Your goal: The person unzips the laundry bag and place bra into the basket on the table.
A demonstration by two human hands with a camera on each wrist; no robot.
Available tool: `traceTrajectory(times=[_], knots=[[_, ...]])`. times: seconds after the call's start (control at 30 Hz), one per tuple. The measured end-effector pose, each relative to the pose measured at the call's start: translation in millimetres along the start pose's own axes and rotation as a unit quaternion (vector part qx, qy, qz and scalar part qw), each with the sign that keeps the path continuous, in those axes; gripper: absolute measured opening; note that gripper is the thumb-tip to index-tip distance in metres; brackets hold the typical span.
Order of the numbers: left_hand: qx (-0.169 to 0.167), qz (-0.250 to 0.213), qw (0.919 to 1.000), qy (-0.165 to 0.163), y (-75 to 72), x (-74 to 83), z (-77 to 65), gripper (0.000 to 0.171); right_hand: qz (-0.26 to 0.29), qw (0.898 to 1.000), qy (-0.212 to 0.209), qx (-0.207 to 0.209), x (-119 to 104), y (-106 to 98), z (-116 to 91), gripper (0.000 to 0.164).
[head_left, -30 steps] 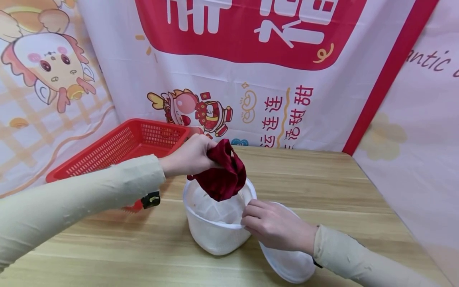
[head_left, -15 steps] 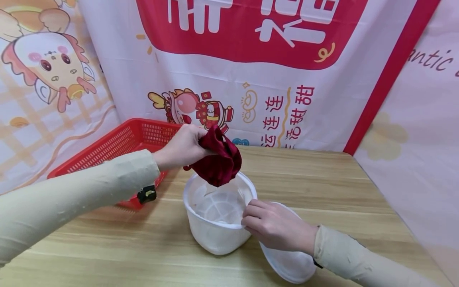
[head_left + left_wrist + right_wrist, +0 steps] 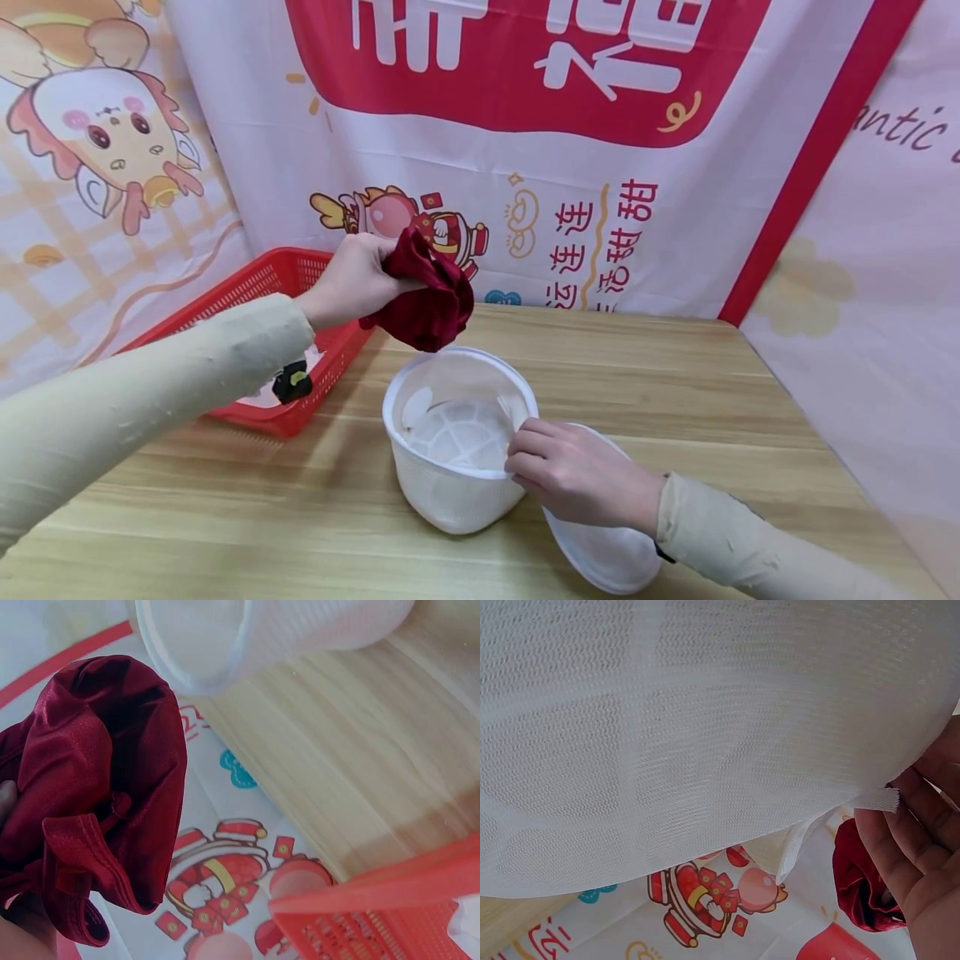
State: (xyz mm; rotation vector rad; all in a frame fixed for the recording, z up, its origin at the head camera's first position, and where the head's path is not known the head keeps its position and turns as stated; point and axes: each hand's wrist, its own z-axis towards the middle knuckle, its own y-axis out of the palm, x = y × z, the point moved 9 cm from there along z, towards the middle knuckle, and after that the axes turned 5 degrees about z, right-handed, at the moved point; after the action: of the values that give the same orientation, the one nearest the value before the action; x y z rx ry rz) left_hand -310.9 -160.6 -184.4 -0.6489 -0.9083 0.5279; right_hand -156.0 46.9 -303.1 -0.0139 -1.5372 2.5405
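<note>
In the head view my left hand (image 3: 352,279) holds a folded dark red satin bra (image 3: 427,300) up over the far left side of a white mesh laundry bag (image 3: 457,496). A smooth cup and a looped strap of the bra (image 3: 97,780) show in the left wrist view. The round bag stands upright, its top uncovered and its ribbed base visible inside. My right hand (image 3: 577,471) pinches the bag's near right rim. Its white lid flap (image 3: 607,562) hangs down to the right, partly behind that hand. Mesh (image 3: 667,750) fills most of the right wrist view.
A red plastic basket (image 3: 330,387) with slotted walls stands at the left, partly behind my left forearm. Something pale (image 3: 262,395) lies in it. Wood-grain table (image 3: 675,400) extends to the right and front. Printed cloth (image 3: 570,108) hangs behind.
My left hand has raised the bra up and to the left, away from the bag's mouth, baring more of its inside. My right hand has stayed at the rim.
</note>
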Motion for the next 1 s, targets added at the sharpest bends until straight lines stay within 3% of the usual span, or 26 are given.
traceTrajectory(times=[0.33,0.63,0.8,0.9,1.0], knots=[[0.044,0.060,0.9964,-0.041,-30.8,-42.3,4.7,0.016,0.000,1.000,0.000,0.006,0,0,-1,0.007],[0.056,0.107,0.9889,-0.086,-57.1,-79.3,-0.7,0.020,0.002,1.000,0.003,0.009,2,-1,0,0.013],[0.064,0.149,0.9826,-0.089,-71.4,-94.3,-2.1,0.019,0.007,1.000,0.008,0.005,3,-1,0,0.012],[0.056,0.172,0.9795,-0.088,-76.6,-101.4,-2.9,0.017,0.006,1.000,0.008,0.005,3,-1,0,0.011],[0.021,0.196,0.9760,-0.092,-76.5,-109.7,-4.4,0.019,0.005,1.000,0.009,0.005,3,-1,0,0.011]])
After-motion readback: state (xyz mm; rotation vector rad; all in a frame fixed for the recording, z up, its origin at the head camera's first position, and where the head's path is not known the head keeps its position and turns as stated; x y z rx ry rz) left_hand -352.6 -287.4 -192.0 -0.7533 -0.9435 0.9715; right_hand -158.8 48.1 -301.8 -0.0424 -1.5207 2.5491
